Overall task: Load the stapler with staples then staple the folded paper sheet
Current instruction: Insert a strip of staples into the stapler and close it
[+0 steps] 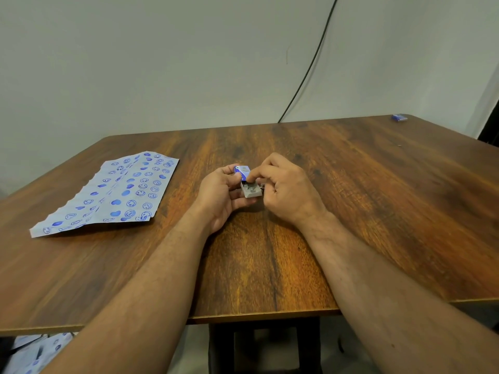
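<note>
Blue and white, a small staple box (244,172) is sitting between the two hands above the middle of the wooden counter (351,198). Its grey inner tray (251,190) is sliding out toward the person, so the box's long axis is running roughly away from the camera, sleeve end far, tray end near. The left hand (220,194) is cradling the box from the left and below, fingers curled round the blue sleeve. The right hand (283,186) is coming in from the right, with its thumb and forefinger pinched together and reaching down into the far end of the open tray; whether they already have a strip of staples between them is too small to tell.

The opening of the tray is facing up and lying just left of the right hand, so that hand is the nearer one for lifting staples out, probably straight up.

No stapler is showing clearly; a small metallic bit is peeking out just right of the tray, but what it is cannot be told. The folded paper sheet (108,193), printed with blue hearts and smiley faces, is lying flat on the counter well apart to the left, nearer the left hand.
</note>
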Demonstrator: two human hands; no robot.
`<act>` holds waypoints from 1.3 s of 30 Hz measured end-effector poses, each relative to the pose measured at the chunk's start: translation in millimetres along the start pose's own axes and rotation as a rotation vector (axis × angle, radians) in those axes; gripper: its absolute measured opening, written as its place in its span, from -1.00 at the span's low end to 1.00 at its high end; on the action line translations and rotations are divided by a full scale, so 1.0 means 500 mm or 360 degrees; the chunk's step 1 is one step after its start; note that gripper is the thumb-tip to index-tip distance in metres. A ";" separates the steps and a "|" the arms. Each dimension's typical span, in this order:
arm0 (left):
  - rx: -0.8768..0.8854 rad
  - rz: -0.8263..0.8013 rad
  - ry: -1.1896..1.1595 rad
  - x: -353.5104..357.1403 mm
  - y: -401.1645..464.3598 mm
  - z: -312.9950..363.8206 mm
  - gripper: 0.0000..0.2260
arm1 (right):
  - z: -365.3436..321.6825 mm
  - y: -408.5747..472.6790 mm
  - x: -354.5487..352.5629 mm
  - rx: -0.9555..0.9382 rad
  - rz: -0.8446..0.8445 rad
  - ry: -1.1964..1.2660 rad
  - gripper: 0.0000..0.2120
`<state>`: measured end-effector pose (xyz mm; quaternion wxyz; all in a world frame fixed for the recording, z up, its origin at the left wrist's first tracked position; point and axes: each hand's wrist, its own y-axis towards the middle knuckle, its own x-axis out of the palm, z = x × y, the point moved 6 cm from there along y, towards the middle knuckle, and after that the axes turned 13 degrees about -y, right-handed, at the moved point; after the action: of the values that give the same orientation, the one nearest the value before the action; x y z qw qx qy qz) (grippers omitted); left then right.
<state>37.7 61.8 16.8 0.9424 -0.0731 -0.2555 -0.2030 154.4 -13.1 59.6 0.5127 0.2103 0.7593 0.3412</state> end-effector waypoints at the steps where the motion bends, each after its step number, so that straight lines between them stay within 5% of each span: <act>1: 0.0001 0.0006 -0.0005 -0.001 0.001 0.000 -0.68 | 0.001 0.000 0.001 0.0009 0.0002 -0.0008 -0.66; 10: 0.0026 0.0013 -0.0015 0.002 0.000 0.003 -0.69 | 0.002 -0.005 0.001 0.0021 0.0013 -0.0046 -0.71; 18: 0.0047 0.0008 0.0149 0.003 0.001 -0.001 -0.68 | 0.020 -0.001 0.021 0.0186 -0.0206 0.0019 -0.96; 25: 0.0035 -0.0018 0.0238 -0.001 0.009 -0.004 -0.68 | 0.023 0.001 0.024 0.0244 -0.0185 0.0089 -0.85; 39: -0.0031 -0.0026 0.0147 0.008 -0.001 -0.001 -0.68 | 0.006 0.002 0.018 0.0022 -0.0168 -0.0128 -0.93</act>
<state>40.6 59.7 18.3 0.9507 -0.0707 -0.2105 -0.2163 153.6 -5.5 53.9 0.5585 0.1870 0.7506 0.2997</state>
